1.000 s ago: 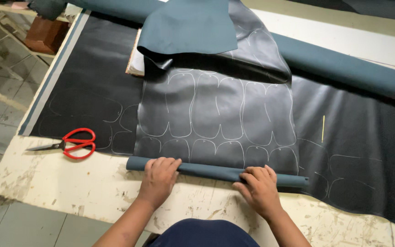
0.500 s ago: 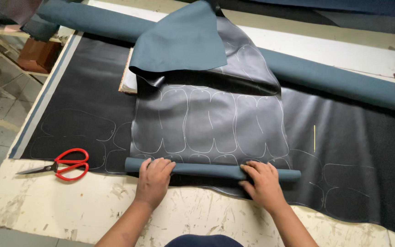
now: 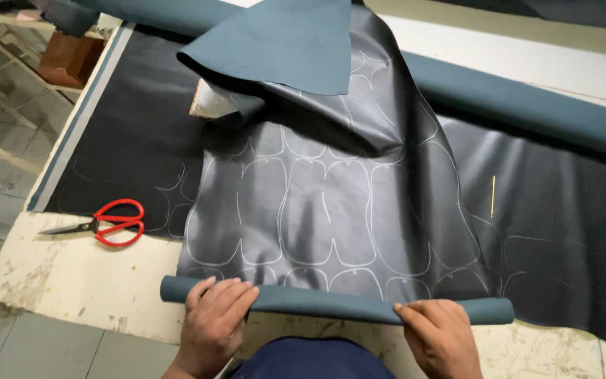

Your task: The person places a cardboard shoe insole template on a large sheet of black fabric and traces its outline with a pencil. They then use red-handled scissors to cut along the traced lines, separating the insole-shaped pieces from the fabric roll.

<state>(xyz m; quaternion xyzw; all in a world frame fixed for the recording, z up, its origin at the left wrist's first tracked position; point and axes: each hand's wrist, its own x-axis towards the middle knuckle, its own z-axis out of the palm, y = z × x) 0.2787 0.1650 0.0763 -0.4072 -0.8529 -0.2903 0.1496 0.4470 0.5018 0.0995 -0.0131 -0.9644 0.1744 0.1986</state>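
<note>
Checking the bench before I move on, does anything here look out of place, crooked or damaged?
The far end of the dark leather sheet with chalked outlines is flipped over and rumpled, its teal underside bunched over a pale block. The red-handled scissors lie half off the sheet. No tears or spills show.

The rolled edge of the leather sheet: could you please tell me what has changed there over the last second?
Little: both hands, left hand and right hand, stay on the rolled edge, with no clear further rolling. The red scissors and yellow stick lie as before.
</note>
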